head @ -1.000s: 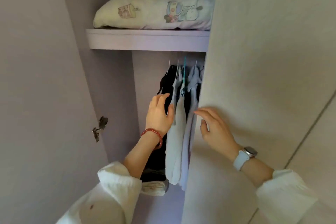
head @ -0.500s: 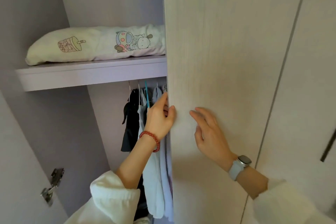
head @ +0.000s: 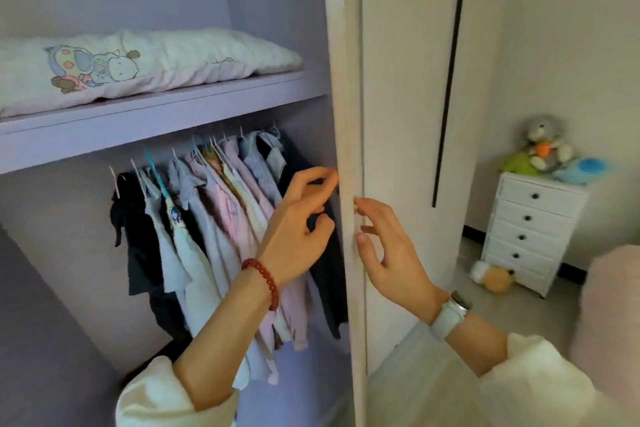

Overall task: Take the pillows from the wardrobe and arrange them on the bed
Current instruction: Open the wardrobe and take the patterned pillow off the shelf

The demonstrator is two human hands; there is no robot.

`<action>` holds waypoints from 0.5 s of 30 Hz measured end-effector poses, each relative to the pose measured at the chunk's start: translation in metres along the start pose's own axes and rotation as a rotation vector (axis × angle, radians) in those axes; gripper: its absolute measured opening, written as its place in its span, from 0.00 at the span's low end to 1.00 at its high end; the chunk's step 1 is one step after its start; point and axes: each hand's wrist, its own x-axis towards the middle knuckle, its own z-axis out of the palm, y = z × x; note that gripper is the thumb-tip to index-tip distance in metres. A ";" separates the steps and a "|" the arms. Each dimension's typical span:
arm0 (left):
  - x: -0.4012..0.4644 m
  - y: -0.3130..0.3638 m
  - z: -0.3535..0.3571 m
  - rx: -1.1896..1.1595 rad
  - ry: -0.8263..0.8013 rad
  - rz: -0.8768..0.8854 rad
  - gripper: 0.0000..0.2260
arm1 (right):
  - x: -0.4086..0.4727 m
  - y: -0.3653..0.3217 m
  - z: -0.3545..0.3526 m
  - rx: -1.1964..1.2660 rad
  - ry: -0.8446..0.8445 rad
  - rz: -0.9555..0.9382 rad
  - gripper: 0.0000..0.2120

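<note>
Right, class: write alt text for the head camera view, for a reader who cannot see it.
Both hands, left hand and right hand, hold the edge of an open wardrobe door. Inside, a cartoon-print pillow lies on a shelf above hanging clothes.

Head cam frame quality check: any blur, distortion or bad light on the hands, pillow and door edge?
Head view: motion blur smears the wardrobe door edge and softens both the left hand and the right hand; the pillow is soft but its cartoon print stays readable; wide-angle bending curves the shelf; light is even and dim, with no glare or hard shadows.
</note>
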 end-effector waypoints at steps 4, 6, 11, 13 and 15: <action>0.027 0.016 0.037 0.035 -0.153 0.073 0.27 | -0.010 0.011 -0.044 0.006 0.080 0.101 0.21; 0.044 0.023 0.060 0.042 -0.233 0.102 0.30 | -0.014 0.020 -0.066 -0.029 0.135 0.153 0.20; 0.088 0.036 0.130 0.047 -0.340 0.170 0.35 | -0.015 0.054 -0.121 -0.173 0.271 0.278 0.18; 0.104 0.038 0.156 0.061 -0.365 0.172 0.34 | -0.009 0.068 -0.140 -0.216 0.318 0.317 0.15; 0.119 0.038 0.178 0.117 -0.376 0.177 0.32 | -0.002 0.081 -0.155 -0.219 0.359 0.358 0.12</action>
